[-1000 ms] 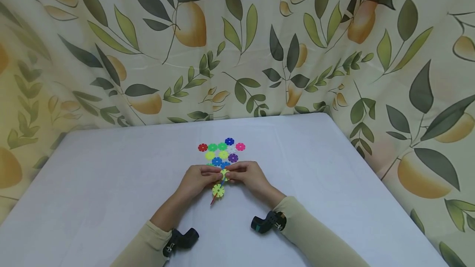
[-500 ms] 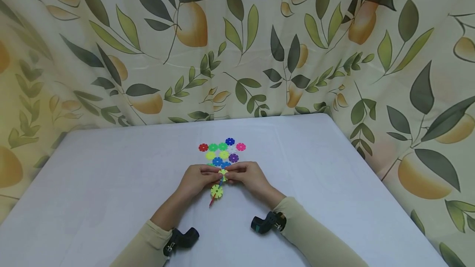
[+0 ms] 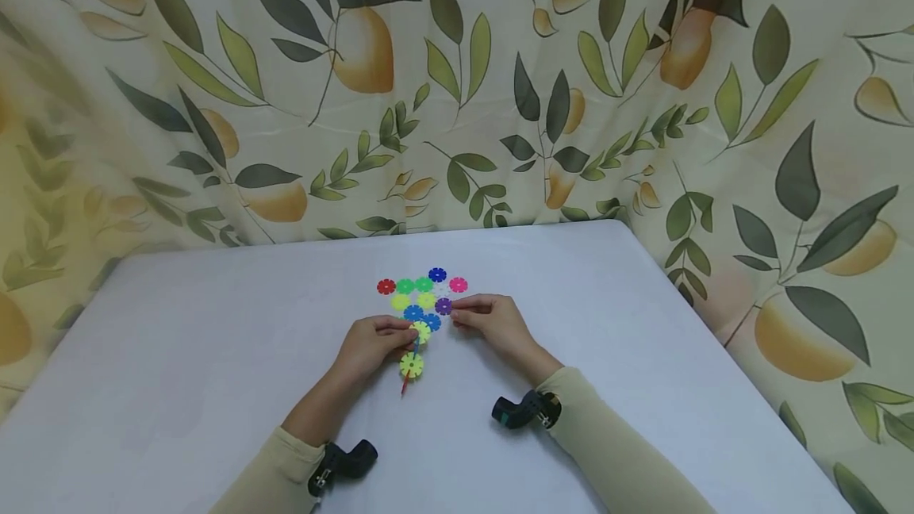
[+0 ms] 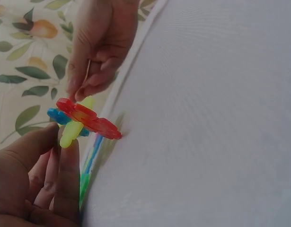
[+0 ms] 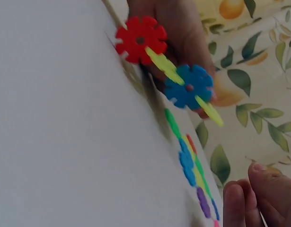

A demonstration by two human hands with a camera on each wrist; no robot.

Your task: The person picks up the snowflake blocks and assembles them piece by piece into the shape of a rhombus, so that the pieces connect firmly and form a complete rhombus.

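Observation:
My left hand [image 3: 367, 347] pinches the far end of a short chain of slotted flower-shaped plastic discs. A red disc [image 5: 139, 39], a yellow disc [image 3: 411, 365], a blue disc [image 5: 189, 87] and another yellow disc [image 5: 209, 111] are slotted crosswise into one another. The chain is raised over the table, its red end toward me. My right hand [image 3: 496, 327] has its fingertips right at the edge of a purple disc [image 3: 443, 306] on the table. In the right wrist view, nothing shows between its thumb and fingers.
Loose discs lie flat in a group beyond my hands: a red disc [image 3: 386, 286], green discs [image 3: 405, 285], a dark blue disc [image 3: 438, 274], a pink disc [image 3: 458, 285], and several more. A white cloth covers the table [image 3: 214, 339]. A patterned curtain [image 3: 457, 101] hangs behind it.
My right hand has left the yellow disc at the chain's far end and moved right and away from me, to the purple disc. My left hand keeps hold of the chain.

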